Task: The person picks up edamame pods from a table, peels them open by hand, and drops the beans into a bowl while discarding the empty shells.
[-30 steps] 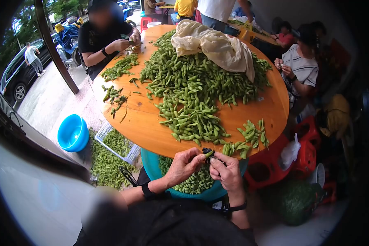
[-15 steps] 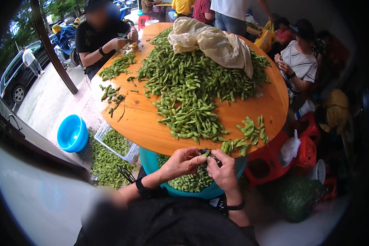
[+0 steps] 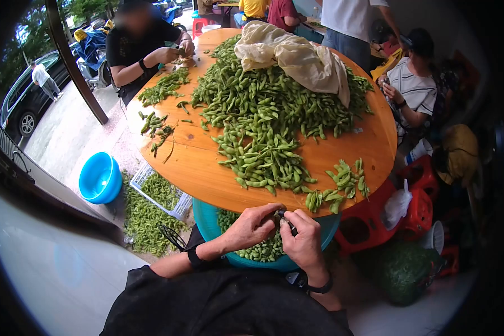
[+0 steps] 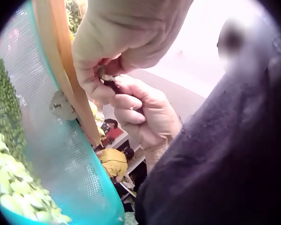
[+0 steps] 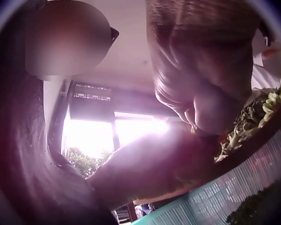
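Observation:
Both hands meet at the table's near edge, above a turquoise mesh basket [image 3: 205, 224] of shelled green soybeans [image 3: 263, 250]. In the left wrist view, the thumb and forefinger of my left hand [image 3: 251, 227] pinch a small green soybean pod [image 4: 102, 71], mostly hidden by the fingers. My right hand [image 3: 303, 239] grips the pod's other side with curled fingers, fingertips against the left ones. Something small and dark [image 4: 113, 86] shows at the right fingertips; I cannot tell what it is. A few loose pods [image 3: 347, 179] lie just beyond the right hand.
A large heap of soybean pods [image 3: 257, 117] covers much of the wooden table [image 3: 201, 162], a cream cloth sack [image 3: 297, 59] on top. At left stand a blue basin [image 3: 99, 178] and a white crate [image 3: 179, 204]. Red stools [image 3: 369, 224] stand right. Other people sit around the table.
The green pod, plainly visible between the fingertips before, is now mostly covered by them. The right hand has turned slightly. Behind the table, a standing person in white has moved right.

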`<state>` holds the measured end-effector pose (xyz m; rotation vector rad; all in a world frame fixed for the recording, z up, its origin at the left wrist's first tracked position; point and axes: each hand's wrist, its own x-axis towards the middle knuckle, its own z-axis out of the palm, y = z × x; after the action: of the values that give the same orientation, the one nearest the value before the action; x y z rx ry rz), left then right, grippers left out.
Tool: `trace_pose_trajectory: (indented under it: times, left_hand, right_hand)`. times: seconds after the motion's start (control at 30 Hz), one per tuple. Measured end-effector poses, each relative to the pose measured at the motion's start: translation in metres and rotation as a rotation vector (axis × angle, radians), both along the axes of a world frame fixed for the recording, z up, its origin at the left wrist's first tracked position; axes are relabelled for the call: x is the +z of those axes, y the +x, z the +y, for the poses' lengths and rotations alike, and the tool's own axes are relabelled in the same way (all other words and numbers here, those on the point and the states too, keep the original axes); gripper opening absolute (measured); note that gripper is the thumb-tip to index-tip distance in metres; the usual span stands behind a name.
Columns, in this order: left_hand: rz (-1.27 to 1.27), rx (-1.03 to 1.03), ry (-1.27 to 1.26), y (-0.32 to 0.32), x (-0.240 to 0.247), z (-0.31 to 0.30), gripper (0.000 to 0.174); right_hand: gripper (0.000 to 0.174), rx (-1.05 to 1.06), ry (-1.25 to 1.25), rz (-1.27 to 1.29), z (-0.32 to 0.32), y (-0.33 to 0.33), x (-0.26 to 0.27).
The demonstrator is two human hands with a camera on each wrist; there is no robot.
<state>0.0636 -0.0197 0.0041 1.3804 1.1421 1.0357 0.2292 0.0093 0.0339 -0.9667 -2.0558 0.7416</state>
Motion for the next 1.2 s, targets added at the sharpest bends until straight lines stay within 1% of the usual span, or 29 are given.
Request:
trace_pose_trajectory:
  times: [0.03,0.1,0.13,0.2,0.23,0.3,0.33,0.37,0.43,0.5,0.53,0.6,0.67,0.73,0.8,0.83,0.9,0.93,0.97,1.0,1.03,1.07,1.1,1.13,1.17,1.2]
  left_hand:
    - [0.000,0.000,0.000,-0.001,-0.001,0.000,0.039]
    - [-0.157,-0.032,-0.085,-0.001,-0.005,-0.001,0.047]
    - [-0.157,-0.032,-0.084,-0.001,-0.005,-0.003,0.047]
    - [-0.333,-0.118,-0.063,-0.003,-0.005,-0.007,0.048]
    - [-0.238,-0.207,-0.006,-0.009,-0.006,-0.008,0.043]
    - [0.121,-0.417,0.154,-0.025,0.000,-0.006,0.033]
    - [0.112,-0.383,0.123,-0.031,0.006,-0.004,0.029]
    - [0.102,-0.350,0.092,-0.036,0.012,-0.002,0.025]
    - [0.394,-0.020,0.326,-0.042,0.020,0.008,0.022]
    - [0.819,0.206,0.501,-0.050,0.009,0.029,0.021]
    - [0.819,0.206,0.505,-0.054,0.003,0.036,0.021]
    - [1.057,0.259,0.602,-0.058,-0.005,0.046,0.020]
    - [1.080,0.247,0.574,-0.056,-0.005,0.045,0.022]
    - [1.103,0.239,0.547,-0.054,-0.004,0.044,0.024]
    - [1.080,0.336,0.627,-0.052,-0.003,0.044,0.017]
    - [1.077,0.338,0.631,-0.051,-0.004,0.046,0.017]
    - [0.885,0.358,0.740,-0.050,-0.005,0.050,0.018]
    - [0.885,0.356,0.742,-0.049,-0.002,0.051,0.018]
    - [0.754,0.364,0.762,-0.046,0.002,0.052,0.017]
    - [0.621,0.371,0.780,-0.042,0.008,0.052,0.016]
    - [0.618,0.368,0.781,-0.038,0.016,0.048,0.016]
    - [0.359,0.270,0.480,-0.034,0.026,0.044,0.013]
    - [0.103,0.168,0.179,-0.031,0.030,0.042,0.010]
    - [0.102,0.165,0.178,-0.029,0.027,0.042,0.010]
    - [-0.052,0.114,0.149,-0.027,0.019,0.042,0.008]
    - [-0.206,0.063,0.118,-0.024,0.015,0.040,0.007]
  right_hand:
    - [0.014,0.001,0.029,0.000,-0.001,0.000,0.000]
    - [0.014,-0.003,0.039,0.010,0.001,0.001,0.001]
    - [0.014,-0.006,0.051,0.021,0.003,0.002,0.001]
    - [0.013,-0.087,0.043,0.010,0.009,0.010,0.011]
    - [0.013,-0.134,0.062,-0.010,0.012,0.016,0.017]
    - [0.017,-0.272,0.255,-0.131,0.030,0.033,0.009]
    - [0.021,-0.316,0.280,-0.243,0.038,0.041,0.006]
    - [0.024,-0.343,0.256,-0.274,0.042,0.046,0.005]
    - [0.025,-0.333,0.251,-0.221,0.043,0.048,0.007]
    - [0.024,-0.318,0.236,-0.205,0.038,0.043,0.010]
    - [0.023,-0.306,0.222,-0.191,0.037,0.041,0.011]
    - [0.021,-0.293,0.232,-0.175,0.037,0.039,0.006]
    - [0.017,-0.271,0.231,-0.157,0.035,0.036,0.007]
    - [0.017,-0.239,0.202,-0.159,0.032,0.032,0.010]
    - [0.018,-0.210,0.180,-0.147,0.031,0.029,0.009]
    - [0.018,-0.212,0.184,-0.149,0.032,0.027,0.006]
    - [0.018,-0.171,0.112,-0.066,0.035,0.024,-0.001]
    - [0.017,-0.155,0.126,-0.028,0.035,0.020,0.000]
    - [0.017,-0.158,0.126,-0.029,0.035,0.016,-0.003]
    - [0.018,-0.162,-0.134,0.105,0.035,0.012,-0.007]
    - [0.018,-0.165,-0.392,0.239,0.034,0.009,-0.010]
    - [0.022,-0.087,-0.512,0.380,0.033,0.004,-0.009]
    - [0.022,-0.090,-0.511,0.379,0.032,0.001,-0.006]
    - [0.024,-0.011,-0.644,0.511,0.031,-0.002,-0.002]
    - [0.025,0.071,-0.776,0.644,0.030,-0.004,0.003]
    - [0.026,0.078,-0.805,0.662,0.029,-0.005,0.006]
